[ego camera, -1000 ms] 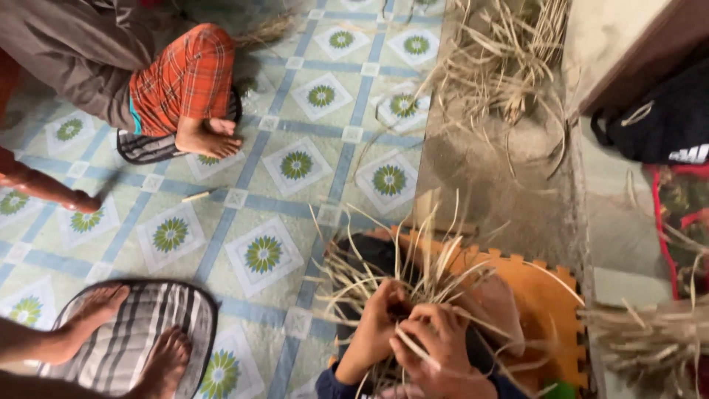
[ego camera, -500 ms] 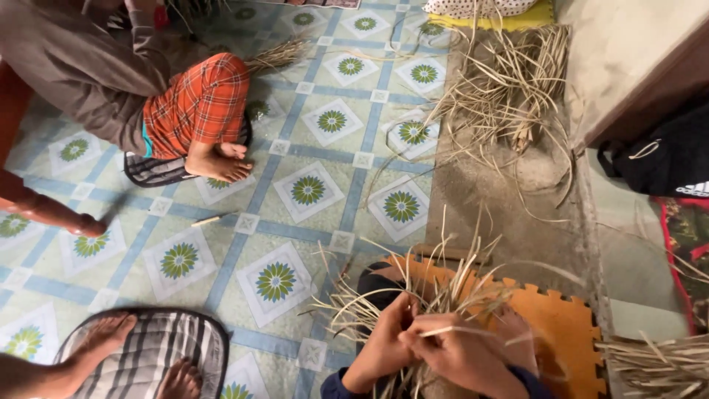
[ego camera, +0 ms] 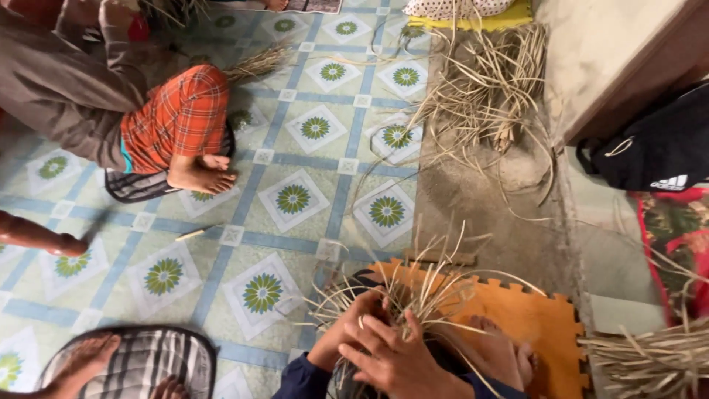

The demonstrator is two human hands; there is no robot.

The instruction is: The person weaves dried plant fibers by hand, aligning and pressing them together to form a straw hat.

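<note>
At the bottom centre my left hand (ego camera: pixel 353 325) and my right hand (ego camera: pixel 399 358) close together on a bundle of pale dry straw strips (ego camera: pixel 413 299) that fan upward and outward. The right hand lies over the left, fingers pressed into the strands. Both sleeves are dark blue. My bare foot (ego camera: pixel 502 355) rests on an orange foam mat (ego camera: pixel 535 314) just right of the hands. The part of the straw under my palms is hidden.
A person in orange checked trousers (ego camera: pixel 181 118) sits at upper left, foot (ego camera: pixel 199 176) on a dark cushion. Another person's feet (ego camera: pixel 81 362) rest on a striped cushion (ego camera: pixel 151 358) at lower left. Loose straw piles (ego camera: pixel 480 81) lie above, more straw (ego camera: pixel 650 358) at lower right, a black bag (ego camera: pixel 657 148) at right.
The view has tilted so the floor scene sits lower in frame. My hands stay on the straw, with the right hand shifting further over the left.
</note>
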